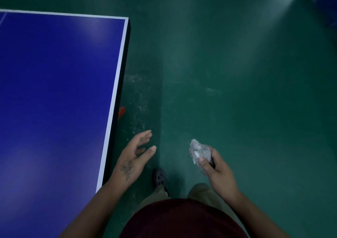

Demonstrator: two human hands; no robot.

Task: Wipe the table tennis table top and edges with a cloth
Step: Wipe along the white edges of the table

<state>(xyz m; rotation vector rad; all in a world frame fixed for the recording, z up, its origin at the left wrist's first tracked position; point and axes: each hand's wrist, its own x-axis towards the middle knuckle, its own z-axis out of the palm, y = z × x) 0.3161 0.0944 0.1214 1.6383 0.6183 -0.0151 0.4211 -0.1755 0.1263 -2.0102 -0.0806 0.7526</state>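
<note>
The blue table tennis table (58, 95) fills the left of the view, with a white line along its right edge and a corner at the upper middle. My right hand (218, 170) holds a bunched grey cloth (198, 151) in the air over the floor, well to the right of the table. My left hand (135, 155) hangs open just right of the table's edge, fingers relaxed and spread, touching nothing.
Green floor (237, 73) spreads to the right of the table, with pale dust specks near the table edge. A red-orange part (121, 112) shows under the table side. My dark shoe (160, 178) stands between my hands.
</note>
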